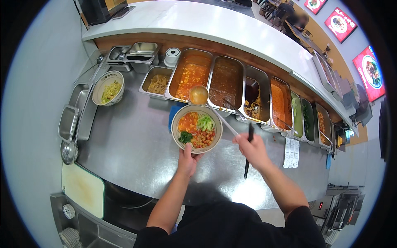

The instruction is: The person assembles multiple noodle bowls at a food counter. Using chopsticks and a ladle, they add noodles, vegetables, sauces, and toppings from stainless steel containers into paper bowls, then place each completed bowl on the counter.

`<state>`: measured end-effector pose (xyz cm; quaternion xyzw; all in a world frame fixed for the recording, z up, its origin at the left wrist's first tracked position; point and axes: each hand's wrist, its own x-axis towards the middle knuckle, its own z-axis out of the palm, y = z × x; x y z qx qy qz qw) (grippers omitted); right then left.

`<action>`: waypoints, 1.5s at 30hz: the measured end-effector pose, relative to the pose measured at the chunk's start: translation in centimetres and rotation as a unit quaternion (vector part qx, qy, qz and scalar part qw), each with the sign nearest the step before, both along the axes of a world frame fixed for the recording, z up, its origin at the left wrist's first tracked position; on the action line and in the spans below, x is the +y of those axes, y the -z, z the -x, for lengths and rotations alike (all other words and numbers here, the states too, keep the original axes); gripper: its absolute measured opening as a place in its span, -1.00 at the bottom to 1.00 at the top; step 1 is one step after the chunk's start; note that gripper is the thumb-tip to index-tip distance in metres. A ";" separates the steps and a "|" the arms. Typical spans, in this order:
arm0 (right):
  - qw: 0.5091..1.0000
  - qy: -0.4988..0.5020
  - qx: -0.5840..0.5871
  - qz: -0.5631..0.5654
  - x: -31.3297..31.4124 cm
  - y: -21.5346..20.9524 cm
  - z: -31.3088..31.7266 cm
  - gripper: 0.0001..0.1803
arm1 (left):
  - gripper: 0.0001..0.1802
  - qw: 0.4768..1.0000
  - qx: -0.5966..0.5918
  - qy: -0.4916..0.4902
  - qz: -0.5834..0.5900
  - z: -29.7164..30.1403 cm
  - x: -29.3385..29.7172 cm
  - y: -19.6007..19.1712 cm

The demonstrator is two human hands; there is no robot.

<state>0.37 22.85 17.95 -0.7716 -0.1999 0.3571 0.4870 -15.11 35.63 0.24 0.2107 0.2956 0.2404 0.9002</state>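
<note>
A bowl is held at its near rim by the left hand, the thumb laid over the edge at the bowl's 6 o'clock; the grip is closed on the bowl. The bowl is seen just above the steel worktop, near the middle of the view, and whether it rests there or is lifted cannot be told. Inside it, orange-red sauce lies at 11 o'clock, pale green shreds at 1 o'clock, dark greens at 8 o'clock and diced brown-red pieces at 5 o'clock.

A ladle is held by the right hand, which is seen at the bowl's 3 o'clock; the grip is closed around the long handle, and a dark stick is held in the same hand, pointing down toward 6 o'clock. The ladle's cup, filled with brownish liquid, is placed at the bowl's 12 o'clock, just beyond its far rim.

Behind the bowl, from 11 to 3 o'clock, a row of steel trays with sauces and toppings is set along the counter. A second bowl with pale shreds is found at 10 o'clock, well apart. A cutting board lies at 8 o'clock, and paper slips at 3 o'clock.
</note>
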 end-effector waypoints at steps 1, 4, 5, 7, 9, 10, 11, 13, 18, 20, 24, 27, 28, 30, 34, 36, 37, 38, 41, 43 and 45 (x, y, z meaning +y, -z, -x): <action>0.996 -0.036 -0.085 0.009 1.8 -0.2 -0.9 -0.70 | -0.50 1.000 0.007 0.003 0.002 -0.2 0.2 0.0; 0.926 -0.124 -0.339 0.106 7.9 0.1 -3.5 -0.71 | -0.47 0.999 0.036 0.017 -0.025 -0.5 0.3 0.1; 0.896 -0.148 -0.386 0.161 10.2 0.2 -3.8 -0.75 | -0.47 0.999 0.034 0.014 -0.030 -0.5 0.4 0.3; 0.843 -0.202 -0.435 0.244 13.8 0.8 -4.2 -0.80 | -0.47 0.999 0.030 0.009 -0.038 -0.3 0.4 0.4; 0.801 -0.263 -0.444 0.302 16.1 1.3 -4.6 -0.81 | -0.47 0.999 0.030 0.010 -0.037 -0.2 0.4 0.4; 0.823 -0.259 -0.408 0.300 16.7 1.3 -5.0 -0.80 | -0.48 0.999 0.028 0.012 -0.037 -0.2 0.4 0.5; 0.842 -0.254 -0.371 0.297 17.2 1.3 -5.4 -0.79 | -0.48 0.999 0.025 0.014 -0.038 -0.2 0.5 0.6; 0.906 -0.207 -0.254 0.267 17.5 1.5 -5.7 -0.78 | -0.48 0.999 0.021 0.011 -0.035 -0.1 0.3 1.1; 0.988 -0.017 0.137 0.073 12.5 2.1 -7.9 -0.84 | -0.49 0.999 0.010 0.010 -0.029 -0.4 0.0 1.1; 0.979 0.021 0.200 0.020 10.6 2.3 -7.4 -0.84 | -0.49 0.999 0.009 0.007 -0.032 -0.4 -0.1 0.7; 0.969 0.045 0.236 -0.056 7.3 3.2 -6.6 -0.83 | -0.50 0.999 0.027 0.019 -0.034 -0.2 0.1 0.6; 0.968 0.052 0.228 -0.093 4.6 3.2 -5.5 -0.80 | -0.50 0.999 0.033 0.029 -0.032 -0.1 0.2 0.7; 0.970 0.050 0.219 -0.091 3.7 2.9 -5.0 -0.80 | -0.50 0.998 0.034 0.029 -0.033 -0.1 0.2 0.8; 0.977 0.037 0.181 -0.103 1.5 3.2 -4.0 -0.76 | -0.50 0.999 0.030 0.029 -0.033 -0.1 0.2 1.0; 0.995 -0.068 -0.065 -0.028 -2.1 3.3 -0.6 -0.76 | -0.49 0.999 0.024 0.018 -0.034 -0.3 0.1 1.3; 0.972 -0.121 -0.201 -0.011 -3.2 4.3 1.3 -0.76 | -0.48 0.999 0.021 0.016 -0.034 -0.4 0.0 1.0; 0.954 -0.149 -0.260 -0.015 -3.5 5.0 1.9 -0.78 | -0.47 0.999 0.017 0.016 -0.034 -0.4 0.0 1.0; 0.931 -0.177 -0.318 -0.020 -3.6 5.7 2.5 -0.78 | -0.47 0.999 0.012 0.016 -0.034 -0.5 0.1 1.1; 0.896 -0.201 -0.395 0.006 -3.5 6.1 4.0 -0.78 | -0.45 0.999 0.006 0.026 -0.035 -0.1 0.3 1.6; 0.894 -0.192 -0.404 0.018 -3.6 6.6 4.3 -0.79 | -0.44 0.999 0.003 0.025 -0.033 -0.2 0.4 1.5; 0.919 -0.169 -0.355 -0.003 -3.9 6.3 4.2 -0.81 | -0.45 0.999 0.002 0.024 -0.033 -0.2 0.4 1.4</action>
